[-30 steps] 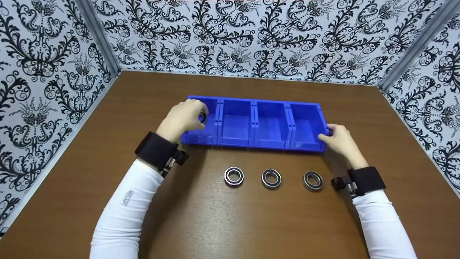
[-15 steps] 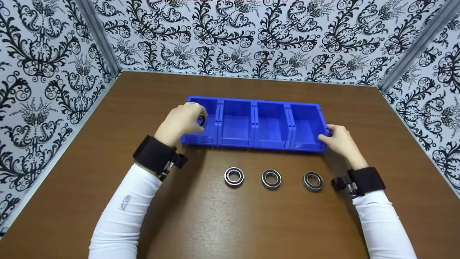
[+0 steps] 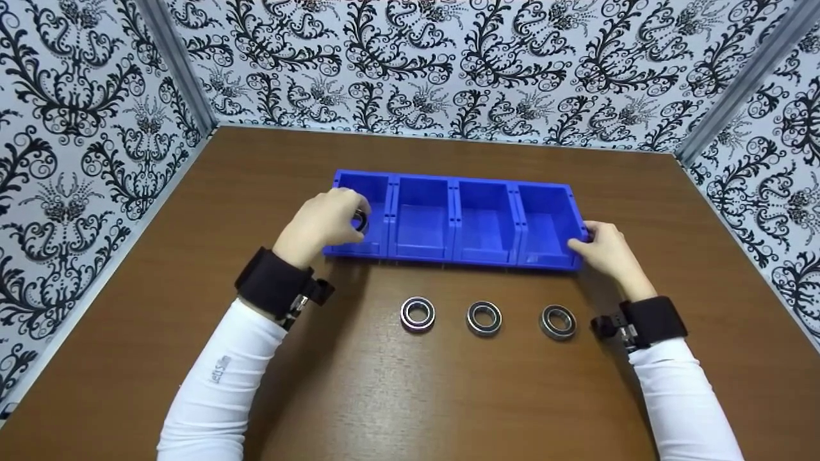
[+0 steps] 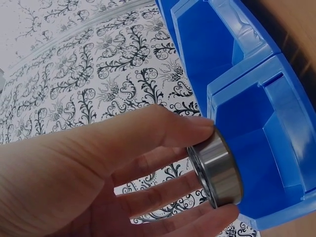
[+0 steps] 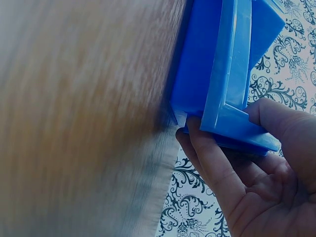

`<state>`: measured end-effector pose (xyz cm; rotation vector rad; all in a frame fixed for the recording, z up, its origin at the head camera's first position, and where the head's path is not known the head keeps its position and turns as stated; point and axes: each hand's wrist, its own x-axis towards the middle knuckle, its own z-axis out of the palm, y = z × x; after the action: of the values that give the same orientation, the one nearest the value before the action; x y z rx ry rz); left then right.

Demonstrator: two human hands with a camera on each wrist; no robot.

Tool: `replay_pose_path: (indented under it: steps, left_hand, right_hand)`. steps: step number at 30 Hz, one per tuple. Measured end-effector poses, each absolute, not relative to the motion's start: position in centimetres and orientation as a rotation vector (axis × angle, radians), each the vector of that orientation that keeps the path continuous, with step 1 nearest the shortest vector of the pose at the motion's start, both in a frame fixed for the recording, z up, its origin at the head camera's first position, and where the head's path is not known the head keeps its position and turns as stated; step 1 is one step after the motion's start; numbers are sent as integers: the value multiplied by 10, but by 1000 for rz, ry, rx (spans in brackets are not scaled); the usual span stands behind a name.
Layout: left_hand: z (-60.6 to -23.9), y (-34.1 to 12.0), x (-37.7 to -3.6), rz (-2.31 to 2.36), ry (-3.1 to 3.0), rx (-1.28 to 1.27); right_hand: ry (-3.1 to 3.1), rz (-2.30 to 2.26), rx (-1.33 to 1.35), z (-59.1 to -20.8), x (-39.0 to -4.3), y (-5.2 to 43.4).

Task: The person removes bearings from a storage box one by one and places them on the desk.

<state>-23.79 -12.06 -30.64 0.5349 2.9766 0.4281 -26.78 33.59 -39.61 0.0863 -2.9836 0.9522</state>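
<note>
Head view: left hand pinches a bearing by its rim over the leftmost bin of the blue tray, which sits mid-table toward the far edge. Right hand clamps the tray's right end, thumb over the lip. Three bearings lie in a row on the table near the tray's front. Risk: fingertip hold on smooth steel looks light; the bearing could slip, strike the divider, roll out.
</note>
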Motion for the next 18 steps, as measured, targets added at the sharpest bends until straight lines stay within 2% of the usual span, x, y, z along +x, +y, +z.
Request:
replay_pose_path:
  steps: [18]
  left_hand:
    - [-310, -126, -228, 422, 2972, 569]
  right_hand:
    - [-3005, 938, 91, -395, -268, 337]
